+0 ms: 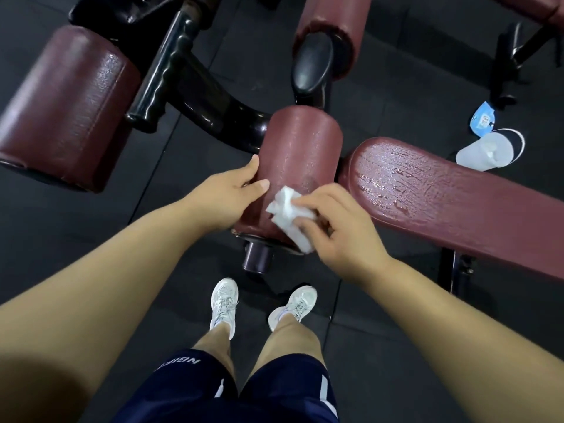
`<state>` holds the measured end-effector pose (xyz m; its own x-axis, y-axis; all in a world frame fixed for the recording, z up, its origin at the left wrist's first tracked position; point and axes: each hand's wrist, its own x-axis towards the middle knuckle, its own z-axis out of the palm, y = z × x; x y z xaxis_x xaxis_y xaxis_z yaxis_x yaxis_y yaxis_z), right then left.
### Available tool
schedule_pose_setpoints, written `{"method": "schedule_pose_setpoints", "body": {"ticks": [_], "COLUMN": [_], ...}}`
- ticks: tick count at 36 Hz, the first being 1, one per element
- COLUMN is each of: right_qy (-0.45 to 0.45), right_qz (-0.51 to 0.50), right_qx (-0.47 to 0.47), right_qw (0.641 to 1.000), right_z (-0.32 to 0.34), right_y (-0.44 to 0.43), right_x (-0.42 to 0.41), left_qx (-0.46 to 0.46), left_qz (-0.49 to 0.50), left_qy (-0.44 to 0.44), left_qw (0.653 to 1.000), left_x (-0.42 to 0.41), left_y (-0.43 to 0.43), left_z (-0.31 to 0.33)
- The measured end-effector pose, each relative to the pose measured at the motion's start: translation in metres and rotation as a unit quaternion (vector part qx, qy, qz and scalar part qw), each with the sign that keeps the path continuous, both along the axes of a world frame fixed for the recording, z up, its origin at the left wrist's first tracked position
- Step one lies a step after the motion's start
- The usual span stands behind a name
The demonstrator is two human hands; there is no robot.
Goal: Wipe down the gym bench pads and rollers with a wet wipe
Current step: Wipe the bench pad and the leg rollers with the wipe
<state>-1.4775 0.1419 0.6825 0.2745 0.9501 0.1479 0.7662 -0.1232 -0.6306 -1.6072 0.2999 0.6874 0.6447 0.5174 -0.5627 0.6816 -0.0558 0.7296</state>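
wet wipe: white, bunched into a wad, pressed on the near face of the middle roller, close to its near end. your right grip is closed on it, with fingertips and thumb pinching the wad against the vinyl. your left grip holds nothing: thumb and fingers lie fairly straight on the roller's left side, touching it.

middle roller: maroon, textured, with a wet sheen on top. just to its right the long maroon bench pad runs off toward the right edge, its surface streaked with moisture.

also noted: a larger maroon roller at far left, well apart from your hands. a third roller is at top centre. a black moulded handle slants between the far-left and middle rollers. on the dark rubber floor beyond the bench pad lies a clear plastic cup on its side, with a blue packet beside it. your white shoes stand just below the middle roller's end.
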Motion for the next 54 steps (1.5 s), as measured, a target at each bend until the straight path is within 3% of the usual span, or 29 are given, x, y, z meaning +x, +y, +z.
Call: {"method": "schedule_pose_setpoints", "body": {"ticks": [2, 5, 9, 13, 15, 18, 21, 23, 26, 29, 33, 38, 41, 46, 51, 54], "right_qy": [0.000, 0.016, 0.112, 0.067, 0.026, 0.005, -0.008, 0.001, 0.052, 0.108, 0.106, 0.065, 0.053, 0.067, 0.148, 0.108], "right_qz": [-0.047, -0.151, -0.269, -0.231, -0.146, -0.031, -0.034, -0.107, -0.238, -0.298, -0.277, -0.092, -0.043, -0.170, -0.306, -0.291], "right_qx": [0.009, 0.006, 0.016, 0.013, 0.025, 0.028, 0.029, 0.027, 0.013, -0.009, 0.005, 0.049, 0.034, 0.016, 0.031, 0.040], "right_qw": [0.999, 0.988, 0.956, 0.971, 0.989, 0.999, 0.999, 0.994, 0.970, 0.949, 0.955, 0.992, 0.997, 0.983, 0.940, 0.950], "right_z": [-0.002, -0.004, -0.009, -0.007, -0.002, -0.003, -0.007, -0.007, -0.013, -0.019, -0.019, -0.012, -0.010, -0.004, -0.011, -0.012], "right_y": [0.017, 0.049, 0.073, 0.054, 0.032, 0.003, 0.009, 0.027, 0.054, 0.065, 0.045, -0.008, -0.008, 0.041, 0.076, 0.066], "right_x": [0.015, 0.043, 0.072, 0.054, 0.027, -0.002, 0.010, 0.030, 0.066, 0.086, 0.059, -0.007, -0.001, 0.041, 0.065, 0.052], "left_qx": [0.037, 0.174, 0.205, 0.178, 0.119, -0.043, -0.102, -0.047, 0.124, 0.186, 0.166, 0.031, 0.053, 0.202, 0.218, 0.170], "left_qz": [0.007, 0.002, -0.042, -0.103, -0.057, 0.062, 0.081, 0.056, -0.016, -0.059, -0.064, 0.013, -0.005, -0.071, -0.094, -0.068], "left_qy": [0.001, -0.029, -0.011, 0.039, 0.029, -0.019, -0.031, -0.017, -0.022, -0.019, -0.001, -0.039, -0.024, 0.017, 0.028, 0.003], "left_qw": [0.999, 0.984, 0.978, 0.978, 0.991, 0.997, 0.991, 0.997, 0.992, 0.981, 0.984, 0.999, 0.998, 0.977, 0.971, 0.983], "left_x": [0.003, 0.010, 0.019, 0.022, 0.021, 0.014, 0.009, 0.010, 0.018, 0.024, 0.021, 0.009, 0.006, 0.018, 0.020, 0.014], "left_y": [-0.003, -0.009, -0.014, -0.011, -0.004, 0.007, 0.011, 0.010, 0.003, -0.008, -0.009, 0.006, 0.002, -0.014, -0.022, -0.014], "left_z": [0.004, 0.017, 0.023, 0.015, 0.007, -0.005, -0.010, -0.005, 0.014, 0.023, 0.011, 0.001, 0.001, 0.016, 0.022, 0.016]}}
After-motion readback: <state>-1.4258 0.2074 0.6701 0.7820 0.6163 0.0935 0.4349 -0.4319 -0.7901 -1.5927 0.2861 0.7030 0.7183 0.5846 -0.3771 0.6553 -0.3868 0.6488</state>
